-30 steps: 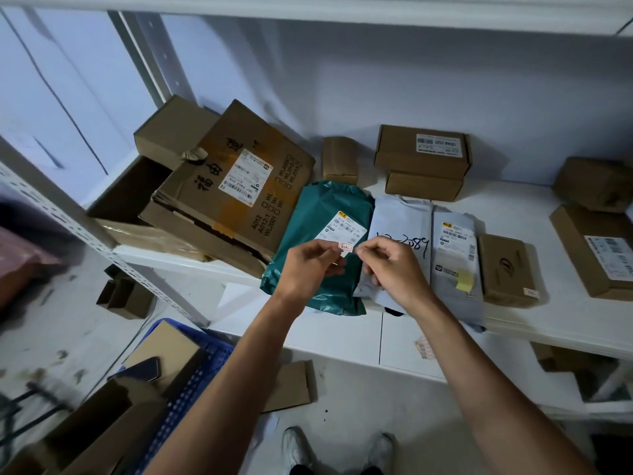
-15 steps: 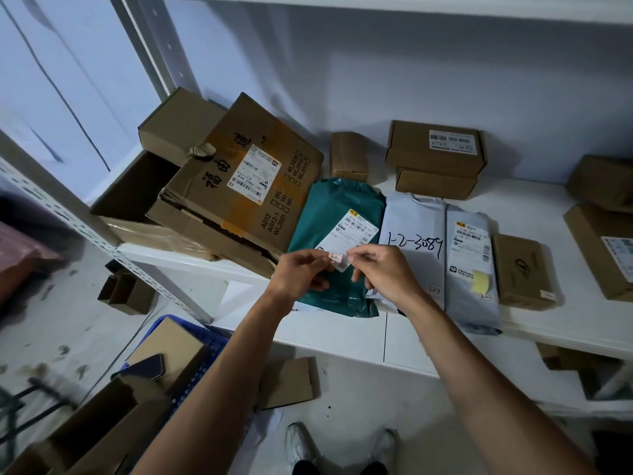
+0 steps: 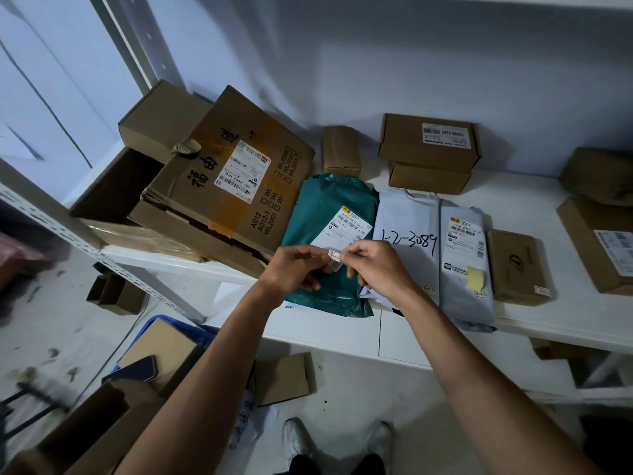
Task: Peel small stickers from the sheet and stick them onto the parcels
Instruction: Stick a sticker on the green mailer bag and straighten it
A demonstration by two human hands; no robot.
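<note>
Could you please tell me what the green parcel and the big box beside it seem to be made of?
Green parcel: probably thin plastic film, slightly glossy, with soft wrinkles. Big box: brown cardboard, matte, with crushed edges and glossy tape across it.

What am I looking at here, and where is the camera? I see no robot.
There is no machine here. A person works with bare hands, and the single camera sits on their head, looking forward and down; their shoes show at the bottom. The arms reach to a white shelf holding a green parcel, grey parcels and cardboard boxes. In front of the green parcel, the left hand holds a small strip, and the right hand pinches a red-and-white sticker at its end. The sticker is not yet on any parcel.
</note>
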